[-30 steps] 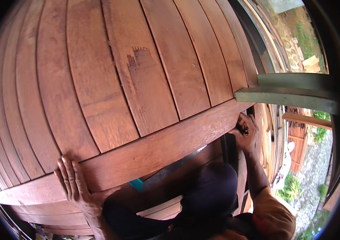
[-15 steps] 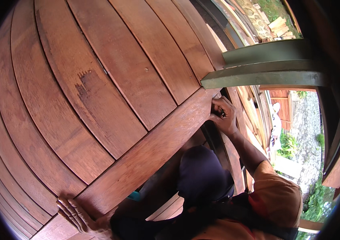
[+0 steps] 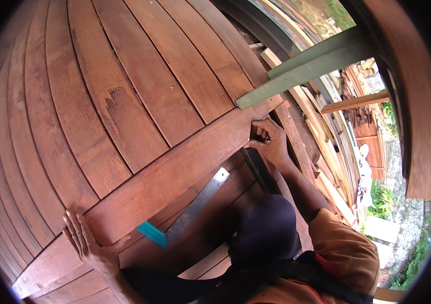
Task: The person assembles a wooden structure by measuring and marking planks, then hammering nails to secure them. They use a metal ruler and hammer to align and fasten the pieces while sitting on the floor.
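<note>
A reddish-brown wooden board (image 3: 175, 169) lies across the ends of the laid deck planks (image 3: 139, 91). Close to its left end, my left hand (image 3: 86, 238) rests with straight fingers over the board's far edge, thumb along its face. My right hand (image 3: 268, 139) is at the board's right end, fingers curled around a small dark thing too hidden to name. Below the board is a carpenter's square, its teal handle (image 3: 153, 234) near my left hand and its metal blade (image 3: 200, 200) angled up toward the right; the board partly covers the handle.
Green angled beams (image 3: 301, 66) come in from the right to the planks' corner. A dark rounded cloth shape (image 3: 266, 228) blocks part of the lower middle. Beyond my right arm are loose timber lengths (image 3: 322, 152), and a brown post (image 3: 423, 101) stands at the far right.
The view has shifted, bringing the carpenter's square's blade into sight. Both hands remain at the board's two ends; my left hand's fingers have turned more upright.
</note>
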Available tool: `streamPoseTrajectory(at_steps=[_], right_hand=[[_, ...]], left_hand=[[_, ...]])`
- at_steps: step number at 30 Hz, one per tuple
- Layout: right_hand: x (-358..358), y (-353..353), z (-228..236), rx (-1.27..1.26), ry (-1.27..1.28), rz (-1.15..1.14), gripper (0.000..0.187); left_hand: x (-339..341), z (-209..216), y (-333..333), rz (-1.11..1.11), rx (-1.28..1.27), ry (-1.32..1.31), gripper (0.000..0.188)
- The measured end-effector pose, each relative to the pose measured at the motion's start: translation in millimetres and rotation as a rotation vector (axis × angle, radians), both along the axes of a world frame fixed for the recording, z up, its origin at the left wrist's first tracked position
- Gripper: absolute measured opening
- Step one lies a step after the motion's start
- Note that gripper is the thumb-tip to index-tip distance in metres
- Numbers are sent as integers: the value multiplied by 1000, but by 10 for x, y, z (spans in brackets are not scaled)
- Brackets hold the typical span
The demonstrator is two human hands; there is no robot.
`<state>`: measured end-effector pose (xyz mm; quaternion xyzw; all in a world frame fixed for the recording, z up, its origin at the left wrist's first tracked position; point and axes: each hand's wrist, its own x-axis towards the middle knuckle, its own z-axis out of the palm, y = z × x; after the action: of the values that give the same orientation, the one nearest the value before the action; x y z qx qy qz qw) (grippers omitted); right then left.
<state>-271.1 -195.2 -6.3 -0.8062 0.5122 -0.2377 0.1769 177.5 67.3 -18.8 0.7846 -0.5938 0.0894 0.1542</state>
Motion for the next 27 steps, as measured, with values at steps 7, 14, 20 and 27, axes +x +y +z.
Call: streamPoseTrajectory(at_steps=[7, 14, 20, 27], right_hand=[[-385, -127, -383, 137, -606, 20, 39], [-287, -159, -449, 226, -1075, -168, 31], [-368, -214, -562, -63, -952, -361, 38], [-448, 0, -474, 16, -1028, -300, 28]], left_hand=[[-91, 67, -12, 10, -2, 33, 127], [-125, 52, -4, -24, 0, 0, 132], [-1096, 205, -600, -297, 131, -99, 134], [-1999, -24, -1368, -205, 160, -142, 90]])
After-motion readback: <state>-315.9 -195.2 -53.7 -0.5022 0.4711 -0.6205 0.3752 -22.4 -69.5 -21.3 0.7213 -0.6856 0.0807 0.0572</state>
